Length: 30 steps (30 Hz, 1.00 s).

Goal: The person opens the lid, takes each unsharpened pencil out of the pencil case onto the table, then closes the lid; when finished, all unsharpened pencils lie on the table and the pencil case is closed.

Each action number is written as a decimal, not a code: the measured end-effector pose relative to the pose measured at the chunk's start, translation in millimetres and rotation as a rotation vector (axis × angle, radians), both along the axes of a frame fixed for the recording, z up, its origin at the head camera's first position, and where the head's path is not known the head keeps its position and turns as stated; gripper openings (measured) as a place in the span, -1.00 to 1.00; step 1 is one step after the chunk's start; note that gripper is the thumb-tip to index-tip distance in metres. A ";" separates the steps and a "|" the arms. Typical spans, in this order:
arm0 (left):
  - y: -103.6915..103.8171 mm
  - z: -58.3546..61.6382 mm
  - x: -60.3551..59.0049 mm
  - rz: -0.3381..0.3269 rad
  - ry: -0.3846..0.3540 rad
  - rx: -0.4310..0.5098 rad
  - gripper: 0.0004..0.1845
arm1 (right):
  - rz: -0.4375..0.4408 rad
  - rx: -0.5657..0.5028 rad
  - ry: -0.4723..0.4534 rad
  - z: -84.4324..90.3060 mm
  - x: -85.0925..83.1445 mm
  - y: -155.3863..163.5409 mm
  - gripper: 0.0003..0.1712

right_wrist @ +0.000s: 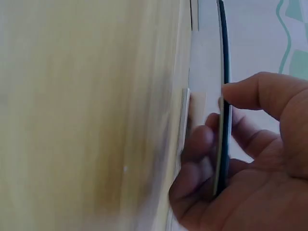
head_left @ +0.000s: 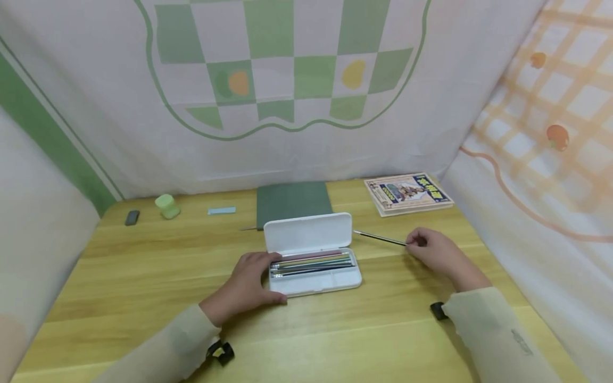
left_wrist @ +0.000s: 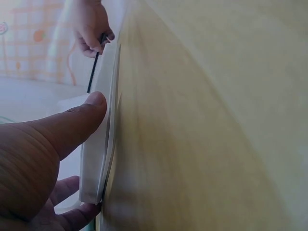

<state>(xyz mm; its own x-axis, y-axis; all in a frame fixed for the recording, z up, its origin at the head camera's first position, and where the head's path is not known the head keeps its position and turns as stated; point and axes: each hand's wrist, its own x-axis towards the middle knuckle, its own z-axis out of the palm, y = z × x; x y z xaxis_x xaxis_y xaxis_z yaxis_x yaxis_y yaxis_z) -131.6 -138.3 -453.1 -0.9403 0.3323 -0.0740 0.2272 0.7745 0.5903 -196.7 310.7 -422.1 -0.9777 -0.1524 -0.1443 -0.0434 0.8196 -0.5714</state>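
1 pencil case (head_left: 313, 266), 2 books (head_left: 408, 193), 1 eraser (head_left: 132, 217), 1 loose pencil (head_left: 380, 238).

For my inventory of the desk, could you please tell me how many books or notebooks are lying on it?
2: a plain green notebook lies behind the open pencil case, and an illustrated book lies at the table's far right corner. None seems hidden.
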 end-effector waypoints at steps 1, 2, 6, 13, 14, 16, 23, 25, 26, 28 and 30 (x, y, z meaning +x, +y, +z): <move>-0.1 -0.2 0.1 0.000 0.002 -0.002 0.07 | 0.005 0.012 -0.006 -1.1 -0.3 0.9 -0.76; -0.3 -0.5 0.0 -0.001 0.005 -0.003 0.07 | 0.009 0.022 -0.015 -2.0 -0.5 1.5 -0.78; -1.0 -1.4 -0.9 -0.006 0.014 -0.004 0.07 | 0.034 0.047 -0.062 -3.4 -0.3 1.2 -0.81; -1.4 -2.7 -1.7 -0.014 0.017 -0.002 0.06 | 0.041 0.055 -0.038 -1.7 0.9 -3.3 -0.72; -1.4 -3.2 -1.8 -0.014 0.015 -0.002 0.06 | 0.039 0.050 -0.022 0.1 2.0 -6.4 -0.71; -1.7 -3.7 -1.7 -0.013 0.010 -0.003 0.06 | 0.043 0.025 0.004 5.6 4.8 -17.2 -0.71; -2.9 -3.8 -3.5 -0.002 0.017 -0.001 0.06 | 0.152 -0.137 0.031 18.7 12.7 -82.6 -0.70; -2.8 -3.9 -4.0 -0.004 0.024 -0.002 0.05 | 0.202 -0.175 0.023 16.6 12.7 -100.2 -0.72; -2.4 -3.8 -4.0 -0.007 0.024 -0.003 0.05 | 0.222 -0.186 0.016 14.7 12.1 -108.0 -0.73; -1.8 -4.2 -3.8 -0.013 0.025 -0.001 0.05 | 0.253 -0.191 0.003 10.0 10.8 -121.6 -0.76; -1.2 -4.7 -3.3 -0.019 0.025 0.002 0.05 | 0.274 -0.173 -0.001 6.4 8.9 -131.9 -0.78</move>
